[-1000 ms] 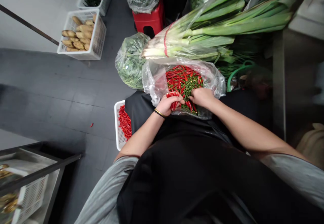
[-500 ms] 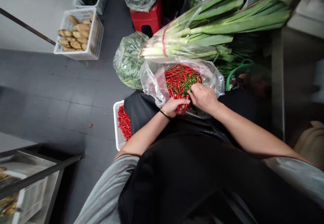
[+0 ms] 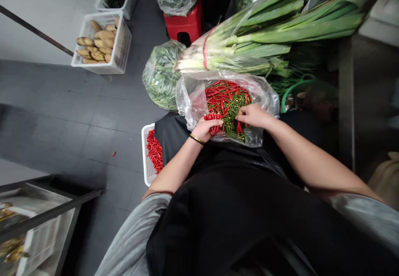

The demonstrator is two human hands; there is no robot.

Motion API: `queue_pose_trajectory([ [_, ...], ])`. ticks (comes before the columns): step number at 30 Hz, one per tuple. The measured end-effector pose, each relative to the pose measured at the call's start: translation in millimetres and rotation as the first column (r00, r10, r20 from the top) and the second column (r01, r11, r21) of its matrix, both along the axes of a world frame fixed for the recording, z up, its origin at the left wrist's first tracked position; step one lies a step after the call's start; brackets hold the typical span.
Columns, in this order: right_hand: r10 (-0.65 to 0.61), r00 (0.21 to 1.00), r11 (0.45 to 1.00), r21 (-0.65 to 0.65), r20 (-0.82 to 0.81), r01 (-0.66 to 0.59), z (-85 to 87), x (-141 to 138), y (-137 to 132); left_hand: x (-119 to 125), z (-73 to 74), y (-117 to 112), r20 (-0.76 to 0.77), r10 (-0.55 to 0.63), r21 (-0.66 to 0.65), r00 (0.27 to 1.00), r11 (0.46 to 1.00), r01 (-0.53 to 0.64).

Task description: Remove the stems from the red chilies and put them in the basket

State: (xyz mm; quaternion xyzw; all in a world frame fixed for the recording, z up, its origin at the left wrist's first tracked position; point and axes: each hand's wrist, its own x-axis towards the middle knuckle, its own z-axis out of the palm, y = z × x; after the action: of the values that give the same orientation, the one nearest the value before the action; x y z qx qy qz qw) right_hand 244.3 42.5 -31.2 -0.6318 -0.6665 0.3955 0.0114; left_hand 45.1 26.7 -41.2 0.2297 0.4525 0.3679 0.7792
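The left hand (image 3: 204, 129), a gold-coloured bangle (image 3: 197, 139) at its wrist, is closed around a small bunch of red chilies (image 3: 213, 122), gripping them inside the mouth of a clear plastic bag (image 3: 193, 101). The bag sits on the person's lap, over a black apron (image 3: 174, 130), and holds a heap of loose chilies (image 3: 226, 103), red with green stems. The right hand (image 3: 254, 116) rests curled on that heap, its fingers (image 3: 243, 120) down among the stems; whether it grips anything, I cannot tell. Just left of the lap, a white plastic crate (image 3: 144, 151) holds more red chilies (image 3: 154, 151). Beyond the bag lie a bundle of large green onions (image 3: 237, 51), tied with a red band, and a bag of leafy greens (image 3: 162, 76).
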Motion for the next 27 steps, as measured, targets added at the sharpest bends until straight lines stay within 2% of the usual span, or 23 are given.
queue_pose_trajectory([
  [1,-0.067,0.976,0.997,-0.059,-0.209,0.055,3.8,6.7,0.2,3.3,0.3,-0.7,-0.004,-0.012,0.028,1.0,1.0,0.012],
  [3,-0.196,0.836,0.979,-0.158,-0.513,0.132,9.9,11.7,-3.7,9.9,1.8,-2.1,-0.023,-0.081,0.073,0.996,0.994,0.082],
  [4,-0.231,0.779,0.973,-0.161,-0.583,0.168,11.7,10.0,-7.3,12.8,2.7,-3.0,-0.033,-0.136,0.084,0.99,0.987,0.138],
  [5,-0.235,0.758,0.971,-0.12,-0.608,0.205,12.5,6.0,-11.6,15.2,3.2,-4.1,-0.036,-0.189,0.087,0.981,0.978,0.192],
  [7,-0.171,0.812,0.963,0.078,-0.558,0.257,12.4,-5.1,-20.4,18.4,2.8,-6.7,-0.025,-0.257,0.076,0.966,0.963,0.258],
  [10,-0.012,0.948,0.884,0.441,-0.319,0.159,12.7,-17.7,-29.3,18.9,0.4,-9.6,-0.056,-0.238,0.073,0.97,0.968,0.242],
  [12,0.043,0.981,0.845,0.532,-0.187,0.065,15.3,-19.6,-31.3,16.3,2.2,-9.9,-0.155,-0.18,0.14,0.971,0.969,0.202],
  [13,0.054,0.983,0.851,0.523,-0.175,0.047,17.1,-19.3,-31.7,14.2,5.0,-9.6,-0.216,-0.16,0.201,0.963,0.958,0.205],
  [15,0.024,0.955,0.913,0.395,-0.294,0.099,20.2,-18.6,-32.5,9.2,13.9,-9.0,-0.313,-0.162,0.338,0.936,0.902,0.27],
  [17,-0.122,0.837,0.971,0.111,-0.533,0.212,21.2,-20.0,-34.9,4.4,23.2,-9.2,-0.341,-0.233,0.429,0.911,0.824,0.371],
  [18,-0.232,0.74,0.966,-0.061,-0.631,0.251,20.9,-21.3,-36.5,2.4,26.4,-9.8,-0.331,-0.278,0.451,0.902,0.793,0.41],
  [20,-0.422,0.543,0.907,-0.325,-0.726,0.27,19.5,-22.4,-38.5,-0.3,27.9,-12.0,-0.286,-0.343,0.457,0.895,0.772,0.442],
  [21,-0.467,0.486,0.884,-0.381,-0.739,0.271,19.0,-20.8,-38.1,-1.4,26.0,-13.3,-0.245,-0.359,0.443,0.901,0.785,0.433],
  [22,-0.479,0.477,0.878,-0.387,-0.737,0.283,18.9,-17.1,-36.3,-2.3,22.7,-14.4,-0.187,-0.359,0.42,0.914,0.812,0.405],
  [23,-0.459,0.524,0.887,-0.342,-0.717,0.31,19.2,-11.2,-33.3,-3.4,18.6,-15.2,-0.112,-0.348,0.389,0.931,0.847,0.363],
  [24,-0.417,0.621,0.905,-0.244,-0.663,0.347,19.9,-3.5,-29.3,-4.4,14.2,-15.5,-0.026,-0.33,0.356,0.944,0.879,0.317],
  [26,-0.316,0.86,0.927,0.061,-0.401,0.369,21.3,13.6,-20.2,-6.4,6.6,-15.0,0.138,-0.29,0.298,0.947,0.924,0.239],
  [27,-0.275,0.937,0.924,0.209,-0.214,0.319,21.2,21.0,-16.2,-7.0,4.0,-14.3,0.202,-0.273,0.274,0.941,0.938,0.213],
])
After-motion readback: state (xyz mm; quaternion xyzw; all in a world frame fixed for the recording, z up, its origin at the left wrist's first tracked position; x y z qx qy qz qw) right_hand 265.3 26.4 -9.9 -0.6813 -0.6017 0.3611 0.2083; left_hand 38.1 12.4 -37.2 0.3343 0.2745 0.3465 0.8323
